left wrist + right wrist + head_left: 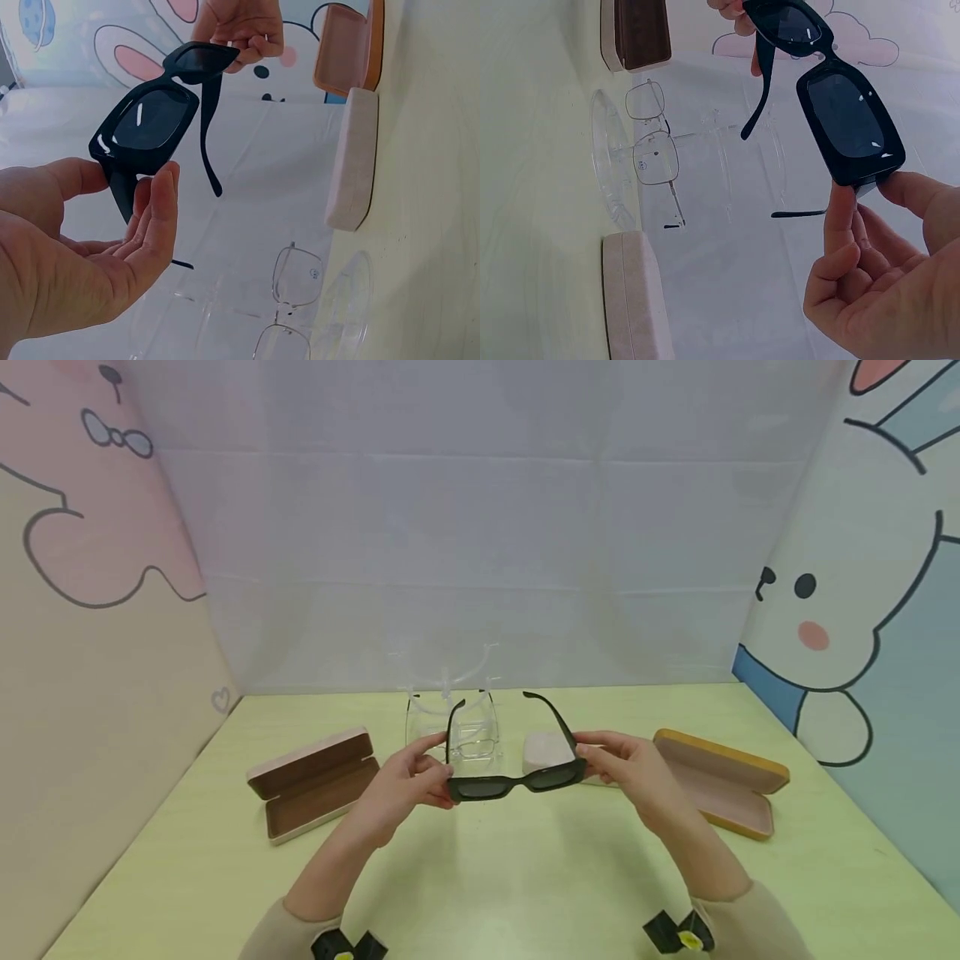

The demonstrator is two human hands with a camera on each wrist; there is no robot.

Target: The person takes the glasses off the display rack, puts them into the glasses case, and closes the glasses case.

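Black-framed sunglasses (517, 783) with dark lenses are held up over the table, temples unfolded and pointing away from the person. My left hand (412, 781) pinches them at the left hinge between thumb and fingers. At the opposite hinge, my right hand (626, 768) pinches the frame the same way. Behind them stands a clear glasses stand (604, 161) carrying thin metal-framed eyeglasses (656, 157). In the left wrist view the sunglasses' lens (154, 120) faces the camera, with the left thumb and fingers close at its outer corner.
An open case with a brown lining (315, 785) lies at left. On the right lies an open mustard-edged case (720, 785) with a pink lining. A closed pale pink case (356, 161) sits between the stand and that one. A white curtain (480, 527) hangs at the back.
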